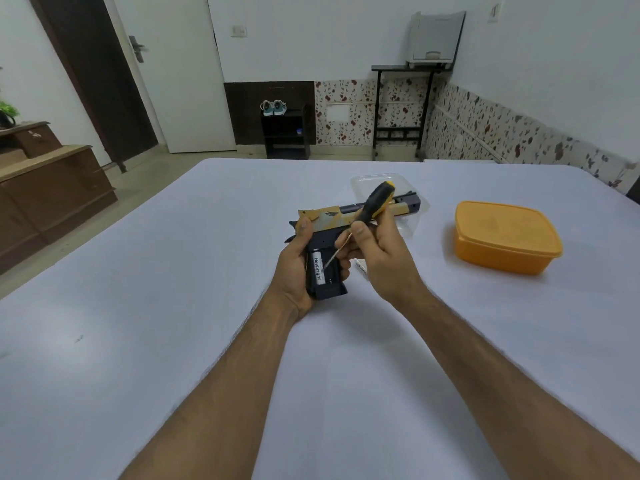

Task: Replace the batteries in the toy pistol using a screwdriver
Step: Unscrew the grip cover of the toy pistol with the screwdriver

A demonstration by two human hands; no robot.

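My left hand (294, 268) grips the toy pistol (332, 237) by its handle, above the white surface (173, 306). One battery (318, 271) sits in the open grip. My right hand (377, 251) holds the screwdriver (367, 213), its tip seemingly touching that battery. An orange box (507, 237) lies nearby.
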